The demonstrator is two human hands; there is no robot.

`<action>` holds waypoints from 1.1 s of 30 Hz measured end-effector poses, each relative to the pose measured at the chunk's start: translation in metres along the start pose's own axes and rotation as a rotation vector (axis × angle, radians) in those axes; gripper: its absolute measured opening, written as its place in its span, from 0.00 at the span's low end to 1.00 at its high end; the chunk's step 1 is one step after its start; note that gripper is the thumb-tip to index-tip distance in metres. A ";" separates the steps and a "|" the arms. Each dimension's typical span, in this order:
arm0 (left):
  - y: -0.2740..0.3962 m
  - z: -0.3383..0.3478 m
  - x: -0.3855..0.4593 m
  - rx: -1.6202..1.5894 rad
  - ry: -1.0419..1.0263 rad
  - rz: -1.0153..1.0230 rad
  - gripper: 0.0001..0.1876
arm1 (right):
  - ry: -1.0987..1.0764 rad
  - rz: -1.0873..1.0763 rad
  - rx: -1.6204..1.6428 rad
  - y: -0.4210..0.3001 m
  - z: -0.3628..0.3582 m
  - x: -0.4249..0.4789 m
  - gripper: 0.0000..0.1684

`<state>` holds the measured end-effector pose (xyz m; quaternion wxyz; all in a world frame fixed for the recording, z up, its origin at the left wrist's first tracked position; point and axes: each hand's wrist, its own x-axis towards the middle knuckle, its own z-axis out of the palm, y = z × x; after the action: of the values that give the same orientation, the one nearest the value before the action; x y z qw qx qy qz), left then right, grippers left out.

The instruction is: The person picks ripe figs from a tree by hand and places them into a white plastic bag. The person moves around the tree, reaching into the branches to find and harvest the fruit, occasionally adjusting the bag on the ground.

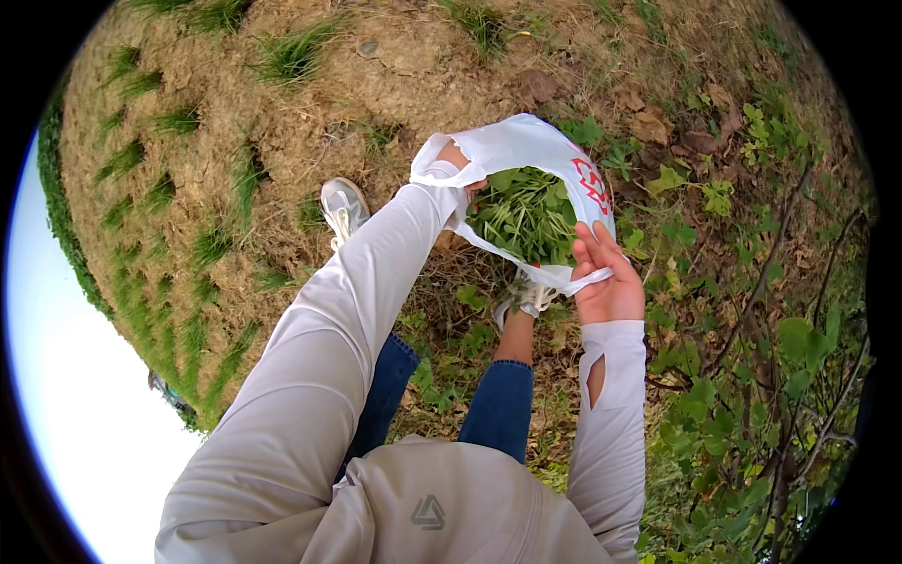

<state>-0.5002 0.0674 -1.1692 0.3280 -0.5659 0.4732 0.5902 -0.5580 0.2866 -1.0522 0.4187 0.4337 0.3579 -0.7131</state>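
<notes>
A white plastic carrier bag with red printing hangs before me, its mouth facing up. Cut leafy greens with long pale stems lie inside it. One handle of the bag loops around my left wrist. My left hand is largely hidden by the plastic, with a little of its fingers showing at the bag's mouth beside the greens. At the bag's right side, my right hand holds the other handle, which crosses near the thumb. Its fingers stretch up along the outside of the bag.
Leafy shrubs with bare branches rise close on my right. Rows of grass tufts grow from dry soil on the left. My shoes stand among weeds and dead leaves below the bag.
</notes>
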 end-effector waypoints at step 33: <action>0.251 -0.353 -0.461 0.316 0.322 1.070 0.25 | 0.156 -0.373 -0.371 -0.053 0.264 -0.301 0.20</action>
<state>-0.5392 -0.2773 -0.6396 -0.0116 -0.2750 0.8196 0.5026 -0.6079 0.1629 -0.6710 0.3235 0.3299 0.5874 -0.6644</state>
